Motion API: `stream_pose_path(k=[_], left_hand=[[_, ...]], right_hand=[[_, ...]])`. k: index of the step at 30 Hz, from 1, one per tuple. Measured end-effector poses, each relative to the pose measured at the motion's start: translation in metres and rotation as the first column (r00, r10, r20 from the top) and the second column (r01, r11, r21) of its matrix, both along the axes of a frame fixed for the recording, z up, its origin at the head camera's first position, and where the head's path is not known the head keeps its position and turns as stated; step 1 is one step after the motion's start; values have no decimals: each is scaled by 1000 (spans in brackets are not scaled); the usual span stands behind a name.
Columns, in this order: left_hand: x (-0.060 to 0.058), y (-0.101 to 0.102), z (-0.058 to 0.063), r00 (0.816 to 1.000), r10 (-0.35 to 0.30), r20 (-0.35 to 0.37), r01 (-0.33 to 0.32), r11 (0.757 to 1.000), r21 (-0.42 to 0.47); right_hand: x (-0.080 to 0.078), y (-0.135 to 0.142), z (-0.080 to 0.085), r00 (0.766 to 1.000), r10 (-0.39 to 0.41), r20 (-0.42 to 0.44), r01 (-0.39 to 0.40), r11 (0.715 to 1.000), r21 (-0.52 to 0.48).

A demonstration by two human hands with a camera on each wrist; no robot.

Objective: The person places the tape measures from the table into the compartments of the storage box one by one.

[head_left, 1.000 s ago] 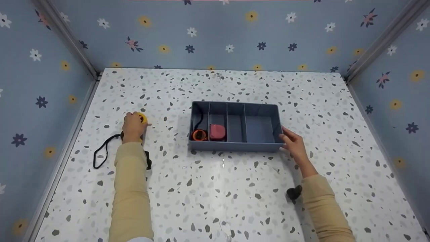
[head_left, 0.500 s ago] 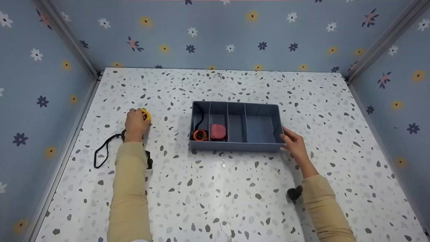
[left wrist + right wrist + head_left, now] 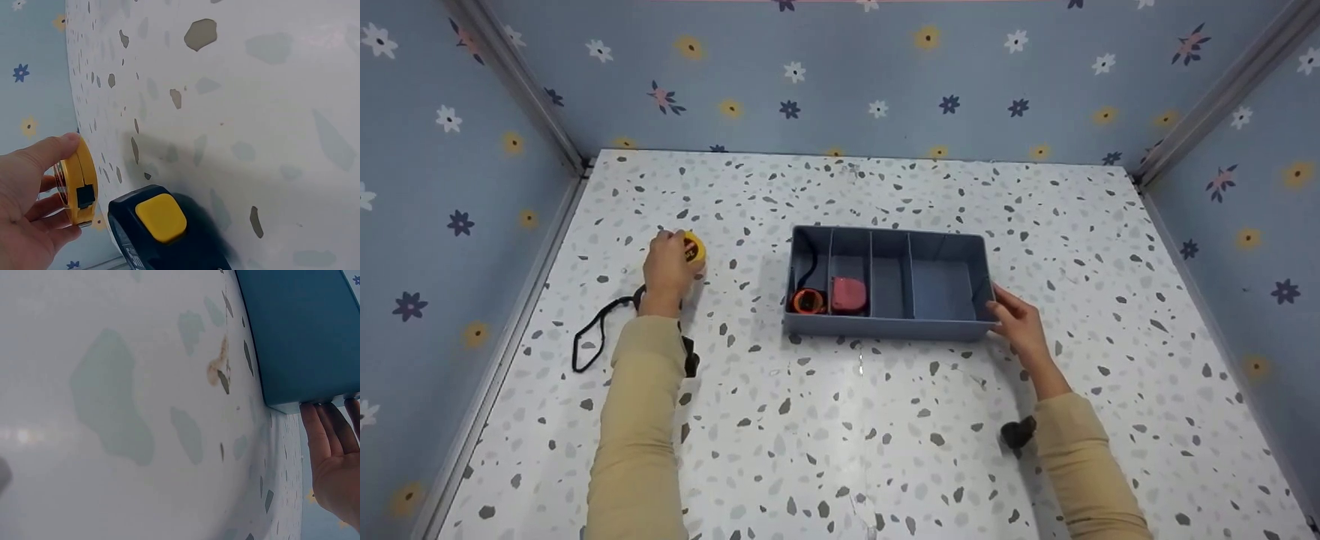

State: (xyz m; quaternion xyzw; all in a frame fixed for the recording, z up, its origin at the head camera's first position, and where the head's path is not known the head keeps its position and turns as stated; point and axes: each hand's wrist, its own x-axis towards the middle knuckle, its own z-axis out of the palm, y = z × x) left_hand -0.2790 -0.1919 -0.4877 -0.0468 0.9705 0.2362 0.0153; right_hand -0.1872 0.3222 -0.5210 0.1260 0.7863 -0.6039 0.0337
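My left hand [image 3: 666, 274] pinches a round yellow tape measure [image 3: 693, 250] by its edge, above the table at left. In the left wrist view, the thumb lies along the yellow case [image 3: 84, 174] and the fingers are behind it. Below it lies a dark tape measure [image 3: 169, 225] with a yellow button, mostly covered by my arm in the head view. My right hand [image 3: 1021, 326] holds the right end of a blue-grey divided box [image 3: 885, 328], thumb over the rim and fingers against the outer wall [image 3: 306, 337].
Inside the box, an orange-and-black tape measure [image 3: 808, 301] sits in the leftmost compartment, a pink tape measure [image 3: 848, 295] in the second. A black wrist strap [image 3: 600, 330] lies at left. A dark object [image 3: 1018, 433] is beside my right sleeve. Flowered walls [image 3: 840, 75] enclose the speckled table [image 3: 825, 435].
My left hand has moved slightly up and to the right with the yellow tape measure, whose face shows more now. My right hand and the box keep their places.
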Motion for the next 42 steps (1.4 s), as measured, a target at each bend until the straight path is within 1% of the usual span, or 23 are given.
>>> stream_pose_path(k=[3, 7, 10, 15, 21, 26, 32, 35, 40, 42], left_hand=[[2, 0, 1, 1000, -23, -17, 23, 1000, 5], [6, 1, 3, 997, -48, -59, 48, 999, 8], [8, 5, 6, 995, -51, -82, 52, 999, 14], [11, 11, 10, 995, -46, -91, 49, 998, 30], [16, 19, 13, 988, -55, -143, 59, 998, 28], [22, 26, 16, 983, -48, -178, 56, 998, 40], [29, 37, 18, 978, -58, -200, 69, 997, 46], [32, 42, 20, 976, -67, -209, 81, 995, 57], [37, 50, 22, 978, -78, -194, 96, 992, 82], [39, 53, 23, 979, -81, -189, 100, 990, 95]], right_hand=[[0, 0, 0, 1000, -4, -7, 4, 1000, -8], [2, 0, -1, 999, 0, -32, 0, 1000, 3], [3, -1, -1, 999, 7, -43, -6, 1000, 16], [3, -1, 0, 999, 2, -36, -1, 1000, 13], [3, -2, 1, 1000, 0, -23, 0, 1000, 7], [2, -2, 1, 1000, -1, -21, 2, 1000, 26], [3, -2, -1, 1000, -9, -20, 9, 1000, 23], [4, -2, -2, 999, -4, -36, 4, 1000, 17], [4, -2, -2, 999, -1, -52, 2, 1000, 21], [4, -2, -2, 999, -2, -46, 3, 1000, 24]])
